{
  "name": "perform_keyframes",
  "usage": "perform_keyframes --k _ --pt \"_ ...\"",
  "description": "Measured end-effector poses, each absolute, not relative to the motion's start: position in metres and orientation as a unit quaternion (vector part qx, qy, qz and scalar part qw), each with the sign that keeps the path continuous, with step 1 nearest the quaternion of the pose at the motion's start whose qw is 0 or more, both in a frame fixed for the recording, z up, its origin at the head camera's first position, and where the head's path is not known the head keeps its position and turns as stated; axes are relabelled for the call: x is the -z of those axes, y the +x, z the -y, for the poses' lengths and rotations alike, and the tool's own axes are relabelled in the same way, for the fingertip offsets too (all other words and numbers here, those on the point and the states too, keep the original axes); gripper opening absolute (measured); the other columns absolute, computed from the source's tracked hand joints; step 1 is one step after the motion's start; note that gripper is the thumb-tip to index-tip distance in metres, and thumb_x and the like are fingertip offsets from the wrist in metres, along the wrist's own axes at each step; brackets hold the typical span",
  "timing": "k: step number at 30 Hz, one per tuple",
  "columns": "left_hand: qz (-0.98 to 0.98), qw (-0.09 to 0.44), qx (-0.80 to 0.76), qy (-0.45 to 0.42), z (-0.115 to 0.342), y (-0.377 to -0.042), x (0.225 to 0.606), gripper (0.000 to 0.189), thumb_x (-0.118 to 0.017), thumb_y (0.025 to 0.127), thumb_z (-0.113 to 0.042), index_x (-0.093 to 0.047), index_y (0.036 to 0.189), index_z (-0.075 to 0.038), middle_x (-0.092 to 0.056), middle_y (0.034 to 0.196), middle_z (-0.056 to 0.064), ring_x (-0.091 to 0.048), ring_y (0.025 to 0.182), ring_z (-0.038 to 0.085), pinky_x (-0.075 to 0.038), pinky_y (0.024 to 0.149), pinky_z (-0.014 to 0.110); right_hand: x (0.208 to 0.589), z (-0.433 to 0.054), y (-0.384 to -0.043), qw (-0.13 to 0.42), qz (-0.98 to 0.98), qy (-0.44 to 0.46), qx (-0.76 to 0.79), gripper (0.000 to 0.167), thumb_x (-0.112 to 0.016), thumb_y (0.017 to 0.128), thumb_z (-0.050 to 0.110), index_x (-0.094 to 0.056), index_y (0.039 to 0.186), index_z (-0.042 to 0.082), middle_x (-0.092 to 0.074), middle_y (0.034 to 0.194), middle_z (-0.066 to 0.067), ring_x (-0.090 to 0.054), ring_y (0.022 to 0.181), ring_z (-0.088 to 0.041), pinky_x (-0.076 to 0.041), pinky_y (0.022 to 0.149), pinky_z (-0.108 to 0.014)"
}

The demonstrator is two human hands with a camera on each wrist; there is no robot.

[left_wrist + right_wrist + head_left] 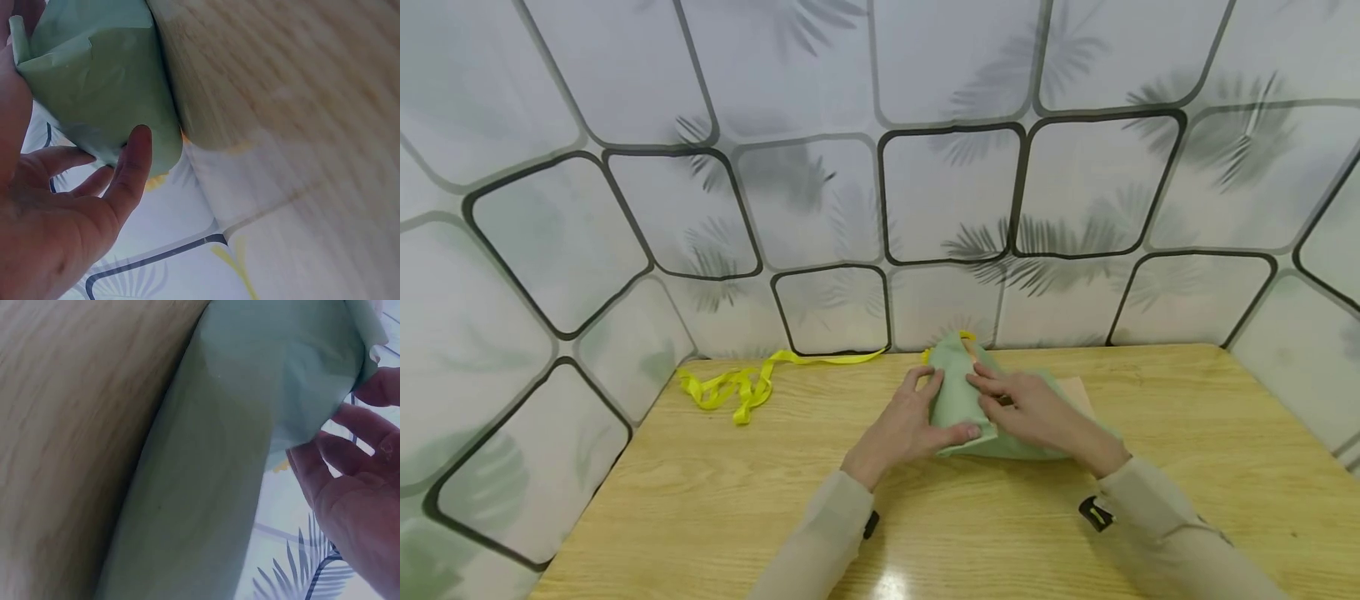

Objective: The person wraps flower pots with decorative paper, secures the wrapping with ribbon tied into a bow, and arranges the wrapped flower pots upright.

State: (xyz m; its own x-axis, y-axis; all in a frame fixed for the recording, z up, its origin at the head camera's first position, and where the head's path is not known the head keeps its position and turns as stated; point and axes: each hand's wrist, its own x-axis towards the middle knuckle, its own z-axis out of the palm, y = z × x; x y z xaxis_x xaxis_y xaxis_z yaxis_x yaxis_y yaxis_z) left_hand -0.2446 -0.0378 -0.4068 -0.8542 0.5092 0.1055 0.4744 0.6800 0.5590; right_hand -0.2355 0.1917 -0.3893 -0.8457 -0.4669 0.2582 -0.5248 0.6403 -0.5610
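A sheet of green wrapping paper (953, 387) is folded up round something whose shape lies mostly hidden inside. My left hand (904, 429) grips its left side, thumb along the near edge and fingers on the far side. In the left wrist view, fingertips (142, 140) press against the green paper (109, 87). From the right, my right hand (1028, 407) holds the paper's folded upper edge with bent fingers. The right wrist view shows the thumb and fingers of the right hand (356, 469) at the edge of the paper (206, 456), which spreads toward the right.
A crumpled yellow ribbon (756, 383) lies at the back left of the wooden table (737, 500). Bits of yellow (967, 335) show behind the paper. A pale beige flat piece (1077, 393) sticks out at the right. A patterned curtain (955, 200) stands along the back edge.
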Motion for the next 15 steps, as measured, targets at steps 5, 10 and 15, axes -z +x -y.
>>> perform_keyframes --k 5,10,15 --pt "-0.916 0.023 -0.289 0.277 0.036 -0.244 0.408 0.107 -0.068 0.089 -0.066 -0.024 0.161 -0.001 -0.026 0.167 0.015 -0.046 0.144 0.037 -0.048 0.111 0.046 0.389 -0.186 -0.238 0.094 0.905 0.242 -0.336 0.035 -0.065 0.099 0.016 -0.069 0.13 0.003 -0.058 0.142 -0.024 -0.068 0.111 -0.037 -0.062 0.076 -0.032" --pt "-0.924 0.015 -0.27 0.271 0.035 -0.242 0.405 0.103 -0.067 0.091 -0.065 -0.026 0.161 -0.003 -0.028 0.166 0.017 -0.048 0.141 0.041 -0.051 0.108 0.047 0.372 -0.176 -0.256 0.081 0.916 0.231 -0.319 0.041 -0.064 0.101 0.025 -0.065 0.137 0.007 -0.051 0.14 -0.031 -0.07 0.1 -0.037 -0.059 0.082 -0.048" --pt "-0.926 0.011 -0.264 0.269 0.035 -0.242 0.402 0.101 -0.067 0.091 -0.063 -0.027 0.161 -0.002 -0.03 0.165 0.02 -0.048 0.139 0.043 -0.05 0.109 0.047 0.363 -0.168 -0.278 0.023 0.932 0.205 -0.299 0.057 -0.056 0.105 0.035 -0.052 0.146 -0.003 -0.048 0.151 -0.031 -0.07 0.108 -0.04 -0.056 0.093 -0.053"
